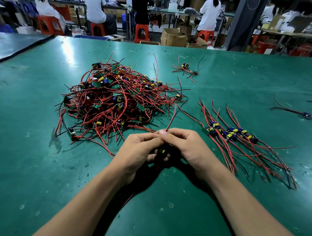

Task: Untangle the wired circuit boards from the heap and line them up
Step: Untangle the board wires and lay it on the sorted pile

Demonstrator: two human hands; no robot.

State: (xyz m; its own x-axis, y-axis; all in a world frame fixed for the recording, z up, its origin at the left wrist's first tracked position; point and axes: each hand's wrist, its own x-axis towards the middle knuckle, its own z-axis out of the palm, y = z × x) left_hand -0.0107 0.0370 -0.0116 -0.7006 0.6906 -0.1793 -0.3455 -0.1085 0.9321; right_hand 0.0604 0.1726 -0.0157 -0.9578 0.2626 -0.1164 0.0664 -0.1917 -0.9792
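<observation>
While they meet over the green table [30,165], the left hand [140,149] and right hand [188,147] curl around one wired circuit board [161,151], pinching its red wire [171,118]. The heap [112,100] lies ahead-left and the lined-up row [231,133] to the right, with open table surface around the forearms.

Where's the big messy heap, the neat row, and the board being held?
heap [114,100], head view, middle of the tangle.
row [231,133], head view, a board mid-row.
held board [162,151], head view, its yellow capacitor.
</observation>
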